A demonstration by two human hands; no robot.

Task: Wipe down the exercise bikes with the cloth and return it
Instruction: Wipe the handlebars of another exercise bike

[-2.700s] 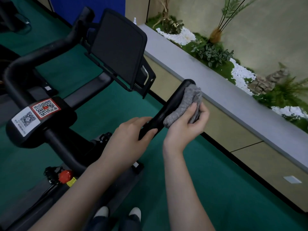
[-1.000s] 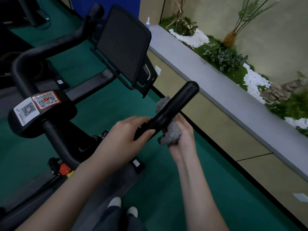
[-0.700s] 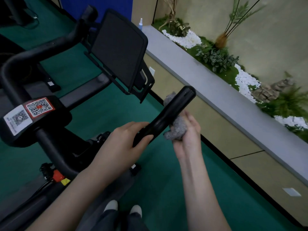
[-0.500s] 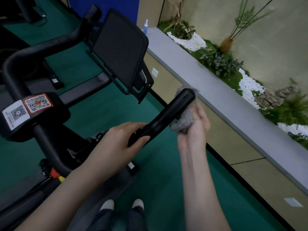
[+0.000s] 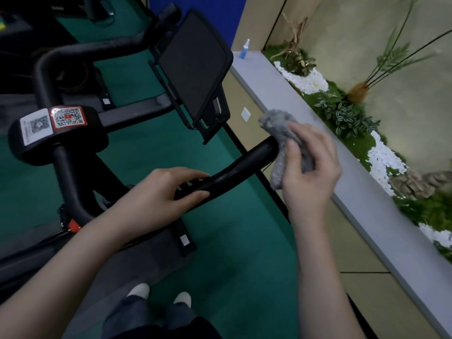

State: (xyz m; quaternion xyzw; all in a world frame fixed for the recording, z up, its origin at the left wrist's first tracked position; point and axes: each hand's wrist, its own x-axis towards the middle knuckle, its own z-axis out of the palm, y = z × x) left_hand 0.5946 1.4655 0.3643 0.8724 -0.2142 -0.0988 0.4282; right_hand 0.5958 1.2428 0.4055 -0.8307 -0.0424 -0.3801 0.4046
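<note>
Wiping the handlebar [image 5: 244, 165] end: my left hand [image 5: 156, 199] grips it, right hand [image 5: 310, 174] fingers clutch the cloth [image 5: 276, 123]. Next, probably: another surface.

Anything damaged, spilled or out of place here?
Nothing stands out. The right hand holds the grey cloth at the tip of the handlebar, the left hand grips the same bar, and the blue spray bottle stands upright on the grey ledge.
</note>
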